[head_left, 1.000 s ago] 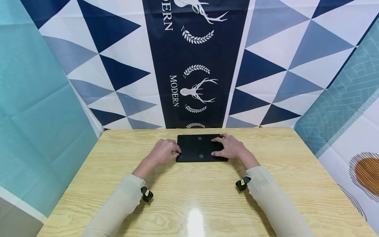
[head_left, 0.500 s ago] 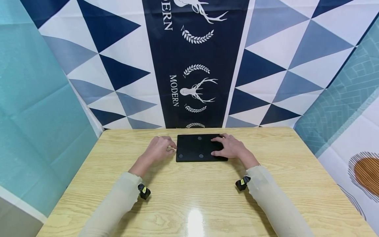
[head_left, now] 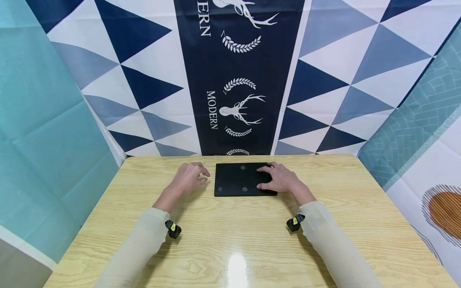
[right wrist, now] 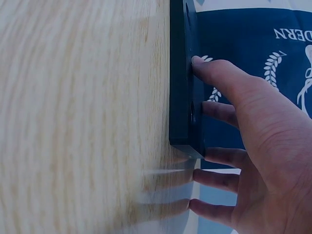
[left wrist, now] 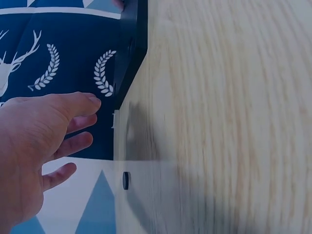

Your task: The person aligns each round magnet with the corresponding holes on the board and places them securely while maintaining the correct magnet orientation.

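Note:
A flat black rectangular board (head_left: 234,180) lies near the back of the table, with several round spots on its face; whether these are recesses or inserts I cannot tell. To its left, my left hand (head_left: 188,177) hovers apart from it, fingers loosely bent and holding nothing. My right hand (head_left: 281,179) rests on the board's right end. In the right wrist view its thumb and index finger touch the top face, while other fingers (right wrist: 214,210) reach past the end to the table. A small black disc (left wrist: 126,180) is on the table beyond my left hand in the left wrist view.
The wooden table (head_left: 230,232) has its back edge close behind the board, against a patterned cloth (head_left: 237,80). Teal sheeting (head_left: 61,132) hangs at the left. Each wrist carries a small black camera (head_left: 173,229).
My left hand has drawn back leftward from the board's near left corner, uncovering the round spot there. The right hand and the board stay in place.

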{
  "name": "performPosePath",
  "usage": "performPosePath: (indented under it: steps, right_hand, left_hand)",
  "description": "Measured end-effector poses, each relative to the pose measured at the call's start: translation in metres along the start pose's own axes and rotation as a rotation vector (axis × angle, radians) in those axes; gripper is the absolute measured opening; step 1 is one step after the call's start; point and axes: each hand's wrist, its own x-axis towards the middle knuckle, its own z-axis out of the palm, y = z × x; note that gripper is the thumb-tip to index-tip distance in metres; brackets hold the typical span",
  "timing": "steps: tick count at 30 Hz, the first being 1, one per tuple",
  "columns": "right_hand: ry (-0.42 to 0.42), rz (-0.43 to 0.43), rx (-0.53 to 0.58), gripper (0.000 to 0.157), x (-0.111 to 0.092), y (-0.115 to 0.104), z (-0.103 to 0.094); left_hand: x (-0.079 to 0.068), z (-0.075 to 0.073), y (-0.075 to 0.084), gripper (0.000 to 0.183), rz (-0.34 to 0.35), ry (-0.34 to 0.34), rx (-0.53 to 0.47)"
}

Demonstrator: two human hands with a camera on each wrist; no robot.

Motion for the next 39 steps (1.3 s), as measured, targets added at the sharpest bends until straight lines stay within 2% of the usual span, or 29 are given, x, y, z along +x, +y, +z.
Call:
performPosePath:
  steps: [6, 18, 27, 32, 39]
  right_hand:
    - [0.018, -0.029, 0.004, 0.079, 0.000, 0.004, 0.002]
    - [0.006, 0.006, -0.006, 0.076, 0.003, 0.003, 0.004]
    - [0.001, 0.004, -0.002, 0.076, 0.003, 0.002, 0.004]
    - [0.002, -0.003, 0.000, 0.076, 0.001, 0.001, 0.002]
    - [0.000, -0.006, -0.003, 0.076, 0.002, 0.003, 0.002]
  left_hand:
    - [0.000, 0.000, -0.008, 0.014, -0.025, 0.005, -0.009]
    - [0.000, 0.000, -0.022, 0.019, -0.119, -0.004, -0.030]
    - [-0.005, 0.005, -0.032, 0.020, -0.157, 0.001, -0.034]
    - [-0.008, 0.008, -0.036, 0.019, -0.171, -0.003, -0.031]
    - [-0.011, 0.010, -0.036, 0.016, -0.225, -0.017, -0.020]
